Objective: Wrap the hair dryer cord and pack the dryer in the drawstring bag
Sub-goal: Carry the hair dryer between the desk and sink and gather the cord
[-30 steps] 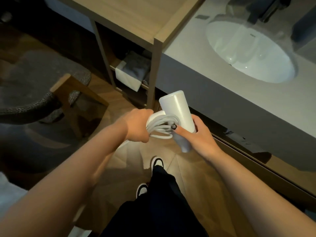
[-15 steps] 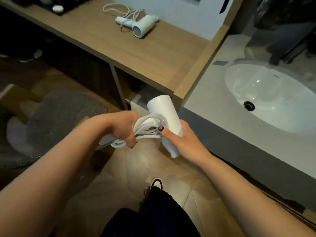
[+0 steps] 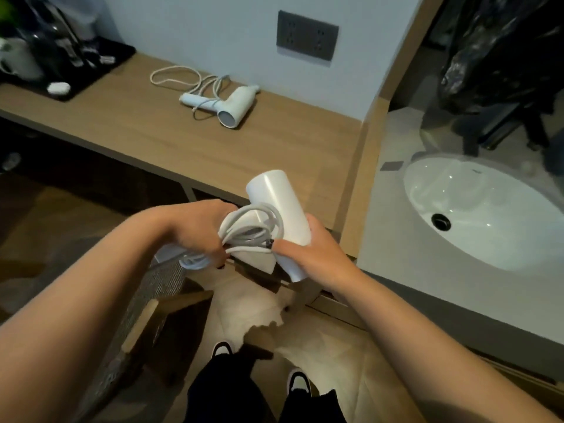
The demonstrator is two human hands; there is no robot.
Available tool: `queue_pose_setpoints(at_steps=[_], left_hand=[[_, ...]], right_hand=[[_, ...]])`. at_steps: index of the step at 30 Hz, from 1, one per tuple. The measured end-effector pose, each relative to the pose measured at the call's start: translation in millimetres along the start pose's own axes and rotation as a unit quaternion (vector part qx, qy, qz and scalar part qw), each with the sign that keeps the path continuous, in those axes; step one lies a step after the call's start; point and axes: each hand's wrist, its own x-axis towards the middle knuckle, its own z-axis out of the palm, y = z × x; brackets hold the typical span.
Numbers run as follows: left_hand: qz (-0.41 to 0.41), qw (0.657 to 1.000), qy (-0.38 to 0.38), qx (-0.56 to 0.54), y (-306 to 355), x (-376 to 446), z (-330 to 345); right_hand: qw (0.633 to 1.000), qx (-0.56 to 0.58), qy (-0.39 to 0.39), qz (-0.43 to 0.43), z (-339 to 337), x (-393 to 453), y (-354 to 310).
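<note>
A white hair dryer [image 3: 276,203] is held at waist height in front of the wooden counter, barrel pointing up and away. My right hand [image 3: 308,253] grips the lower barrel, thumb pressing the cord. Its white cord [image 3: 254,232] lies in several loops around the folded handle. My left hand [image 3: 198,232] grips the bundled loops from the left, with a short loop hanging below it. No drawstring bag is in view.
A second white hair dryer [image 3: 227,105] lies on the wooden counter [image 3: 146,126] with its cord loose. A black tray [image 3: 91,77] with a kettle sits far left. A white sink [image 3: 482,209] is at right. A wall socket [image 3: 306,35] is above. A stool [image 3: 152,303] stands lower left.
The view has tilted up, bringing the counter, second dryer and wall socket into sight. Both hands have kept their grip on the dryer and cord bundle.
</note>
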Motion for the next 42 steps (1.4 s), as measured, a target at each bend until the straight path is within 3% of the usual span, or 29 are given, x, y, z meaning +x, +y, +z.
queue_pose_setpoints(at_steps=[6, 9, 14, 23, 33, 42], left_hand=[[0.044, 0.999, 0.006, 0.028, -29.2, 8.0, -60.9], [0.049, 0.997, 0.016, 0.06, -36.9, 18.7, -81.2], [0.04, 0.992, 0.087, 0.084, -45.9, 43.6, -96.8], [0.02, 0.957, 0.239, 0.165, -58.6, 98.7, -133.5], [-0.039, 0.942, 0.329, -0.05, -62.2, 147.5, -177.5], [-0.026, 0.916, 0.384, -0.116, -38.4, 163.5, -207.8]], right_hand=[[1.0, 0.009, 0.012, -0.001, 18.4, 35.1, -36.0], [0.996, -0.014, 0.082, -0.027, 30.5, 51.9, -46.9], [0.98, -0.061, 0.188, -0.025, 33.3, 83.3, -58.4], [0.97, -0.092, 0.224, -0.03, -3.3, 171.2, -84.8], [0.963, -0.184, 0.161, -0.114, -56.2, 261.5, -138.2], [0.953, -0.141, 0.22, -0.154, -80.5, 283.2, -153.9]])
